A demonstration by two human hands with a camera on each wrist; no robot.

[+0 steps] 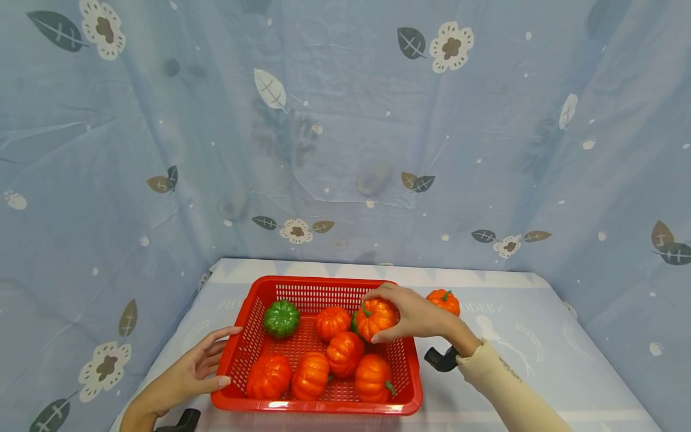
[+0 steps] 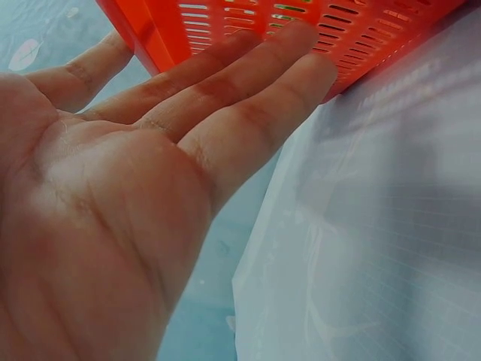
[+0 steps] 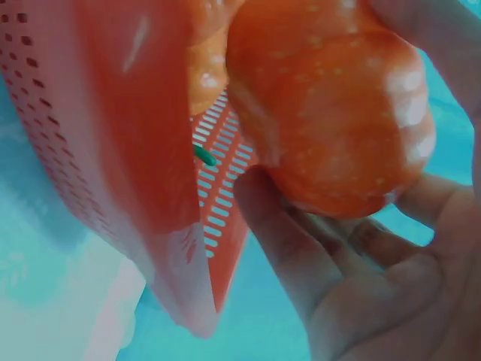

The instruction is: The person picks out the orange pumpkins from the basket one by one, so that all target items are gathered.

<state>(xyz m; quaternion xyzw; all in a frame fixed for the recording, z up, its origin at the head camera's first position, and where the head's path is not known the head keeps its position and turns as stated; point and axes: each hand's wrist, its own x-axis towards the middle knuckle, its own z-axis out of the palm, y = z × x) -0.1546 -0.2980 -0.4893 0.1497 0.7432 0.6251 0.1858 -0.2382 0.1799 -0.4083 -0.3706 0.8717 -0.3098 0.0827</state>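
A red plastic basket [image 1: 315,407] holds several small orange pumpkins, such as this front-left pumpkin [image 1: 269,376], and a green pumpkin [image 1: 282,318] at the back left. Over the basket's right side, my right hand [image 1: 412,312] grips an orange pumpkin [image 1: 375,319] between thumb and fingers; the right wrist view shows this pumpkin [image 3: 331,105] above the rim. Another green item [image 1: 354,323] peeks out behind it, mostly hidden. My left hand [image 1: 197,367] is at the basket's left side with fingers extended; in the left wrist view its fingertips lie against the slotted wall [image 2: 353,34].
One more orange pumpkin [image 1: 444,302] sits on the table outside the basket, behind my right wrist. The table has a pale patterned cloth [image 1: 540,336]. A blue floral curtain [image 1: 345,150] surrounds it at the back and sides. Black wrist mounts [image 1: 441,360] show at both wrists.
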